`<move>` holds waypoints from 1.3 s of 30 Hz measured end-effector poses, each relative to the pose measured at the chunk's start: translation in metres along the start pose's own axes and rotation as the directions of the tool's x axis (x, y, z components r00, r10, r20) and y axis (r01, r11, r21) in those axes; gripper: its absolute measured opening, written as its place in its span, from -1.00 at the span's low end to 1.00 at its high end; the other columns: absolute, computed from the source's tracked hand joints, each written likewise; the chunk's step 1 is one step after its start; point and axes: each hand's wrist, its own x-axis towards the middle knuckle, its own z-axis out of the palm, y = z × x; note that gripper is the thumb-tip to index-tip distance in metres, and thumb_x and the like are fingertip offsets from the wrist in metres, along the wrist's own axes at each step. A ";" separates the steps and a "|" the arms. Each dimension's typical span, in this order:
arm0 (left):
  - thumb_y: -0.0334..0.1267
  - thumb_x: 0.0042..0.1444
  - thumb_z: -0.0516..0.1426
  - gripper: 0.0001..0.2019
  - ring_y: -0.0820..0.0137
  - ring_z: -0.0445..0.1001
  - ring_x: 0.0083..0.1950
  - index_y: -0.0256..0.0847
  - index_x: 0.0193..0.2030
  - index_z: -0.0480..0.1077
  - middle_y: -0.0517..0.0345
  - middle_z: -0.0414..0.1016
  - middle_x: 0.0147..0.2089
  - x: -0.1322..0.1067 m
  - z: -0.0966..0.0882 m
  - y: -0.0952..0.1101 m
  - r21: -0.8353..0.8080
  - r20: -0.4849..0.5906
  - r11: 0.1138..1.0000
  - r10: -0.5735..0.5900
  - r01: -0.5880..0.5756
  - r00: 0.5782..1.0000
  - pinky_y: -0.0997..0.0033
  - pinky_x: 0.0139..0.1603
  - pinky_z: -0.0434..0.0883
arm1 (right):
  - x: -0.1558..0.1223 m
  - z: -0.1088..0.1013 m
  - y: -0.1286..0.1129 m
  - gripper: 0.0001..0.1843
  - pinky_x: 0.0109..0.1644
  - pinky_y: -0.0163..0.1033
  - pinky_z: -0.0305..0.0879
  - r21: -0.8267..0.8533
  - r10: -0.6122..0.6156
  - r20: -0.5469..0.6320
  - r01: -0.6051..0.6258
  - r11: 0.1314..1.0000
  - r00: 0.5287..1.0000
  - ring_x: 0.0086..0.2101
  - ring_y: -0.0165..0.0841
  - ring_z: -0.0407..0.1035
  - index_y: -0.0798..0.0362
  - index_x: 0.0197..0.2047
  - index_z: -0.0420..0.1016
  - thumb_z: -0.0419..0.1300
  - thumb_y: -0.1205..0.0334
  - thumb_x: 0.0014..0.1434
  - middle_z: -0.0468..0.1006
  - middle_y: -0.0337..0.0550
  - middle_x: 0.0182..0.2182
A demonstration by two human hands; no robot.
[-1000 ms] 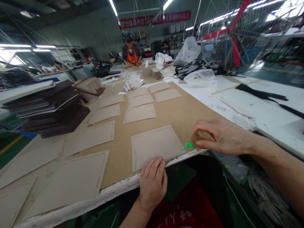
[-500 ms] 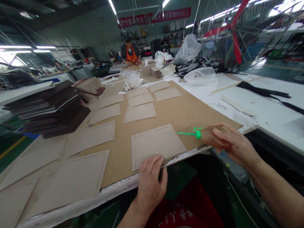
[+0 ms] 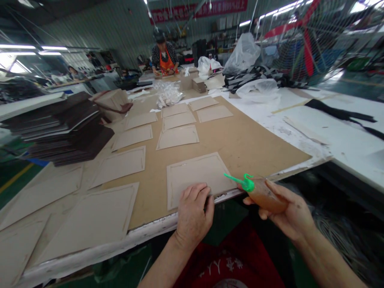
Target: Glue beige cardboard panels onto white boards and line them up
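A beige rectangular panel (image 3: 195, 172) with a faint line along its borders lies at the table's front edge. My left hand (image 3: 196, 208) rests on the panel's near edge, fingers lying on it and thumb apart. In my right hand (image 3: 288, 208) is a squeeze bottle (image 3: 267, 196) of amber liquid, apparently glue, with a green nozzle cap (image 3: 247, 183). The bottle is tilted, and its thin nozzle points left over the panel's right side. Whether the tip touches the panel, I cannot tell.
More beige panels (image 3: 90, 220) are laid out in rows on the brown board (image 3: 255, 140). Dark stacked sheets (image 3: 72, 132) stand at the left. Black strips (image 3: 336, 110) lie on the white table part at right. A co-worker in an orange apron (image 3: 166, 60) stands at the far end.
My right hand has lowered and turned, bringing the bottle's nozzle from beside the panel to over its right side. My left hand stays at the near edge, shifted slightly right.
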 end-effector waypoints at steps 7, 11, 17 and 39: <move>-0.30 0.23 0.17 -0.82 0.17 0.45 0.01 -0.21 -0.03 0.42 0.00 0.53 -0.02 0.001 -0.001 0.001 -0.007 0.008 1.000 -0.018 0.018 1.000 0.04 0.05 0.43 | -0.003 0.008 -0.003 -0.65 -0.62 -0.32 0.40 0.081 -0.006 0.009 0.005 0.997 1.000 -0.30 -0.08 0.58 0.09 -0.07 0.62 0.20 0.07 0.18 0.65 0.08 -0.14; -0.25 0.24 0.19 -0.78 0.18 0.44 0.00 -0.23 0.00 0.42 0.00 0.52 -0.01 0.004 0.001 0.003 0.025 0.001 1.000 0.000 0.000 1.000 0.04 0.06 0.43 | 0.000 0.011 -0.003 -0.60 -0.58 -0.43 0.38 0.199 0.056 0.038 -0.063 0.978 0.998 -0.31 -0.19 0.59 0.06 -0.06 0.61 0.15 0.01 0.17 0.63 0.11 -0.09; -0.37 0.25 0.14 -0.80 0.23 0.46 -0.07 -0.27 0.01 0.42 0.03 0.54 -0.08 0.015 0.000 0.001 0.224 0.042 0.964 0.135 -0.141 0.990 0.14 -0.04 0.46 | 0.007 0.017 0.000 -0.59 -0.55 -0.47 0.34 0.207 0.057 0.006 -0.057 0.977 0.998 -0.32 -0.28 0.57 0.01 -0.06 0.58 0.15 -0.03 0.13 0.63 0.08 -0.08; -0.39 0.22 0.20 -0.77 0.27 0.42 -0.09 -0.21 0.02 0.43 0.12 0.54 -0.10 0.008 0.007 -0.007 0.170 0.087 0.954 0.236 -0.248 0.968 0.20 -0.06 0.43 | 0.005 0.011 -0.103 -0.65 -0.41 -0.23 0.21 -0.903 -0.210 0.430 0.421 -0.088 0.878 -0.44 -0.33 0.39 -0.08 -0.16 0.47 0.15 -0.17 0.23 0.52 -0.28 -0.43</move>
